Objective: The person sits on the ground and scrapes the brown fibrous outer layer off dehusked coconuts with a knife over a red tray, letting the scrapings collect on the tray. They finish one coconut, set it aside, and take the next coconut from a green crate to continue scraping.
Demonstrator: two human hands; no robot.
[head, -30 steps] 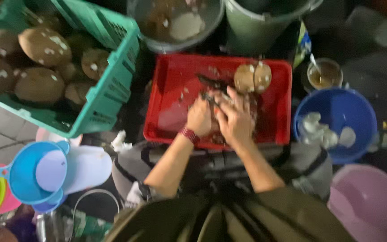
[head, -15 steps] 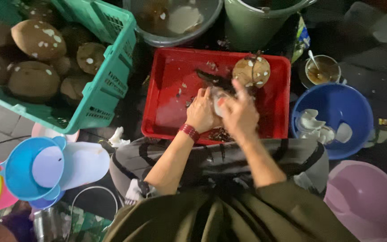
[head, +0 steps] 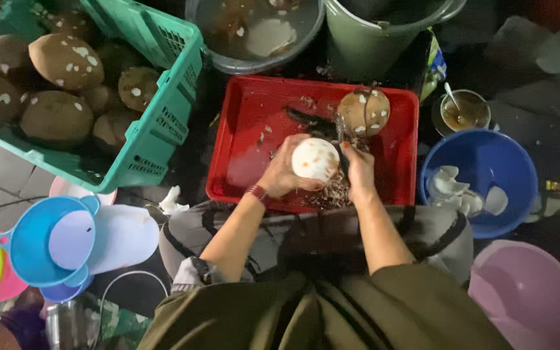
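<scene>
Nearest to the person, the left hand is closed around a peeled white coconut and holds it over the near edge of the red tray. The right hand is beside the coconut and touches it; its fingers are curled, but I cannot tell if it grips a tool. Under the hands lies a heap of brown shavings, so the peeling of this one looks almost finished, with only small brown spots left on it.

At the far right corner of the tray stands one brown coconut with white patches, not yet peeled. To the right, one blue bowl holds several white pieces. At the far left, the green crate holds at least seven brown coconuts, so I judge much work is left. Beyond the tray stand one grey basin and one green bucket.
</scene>
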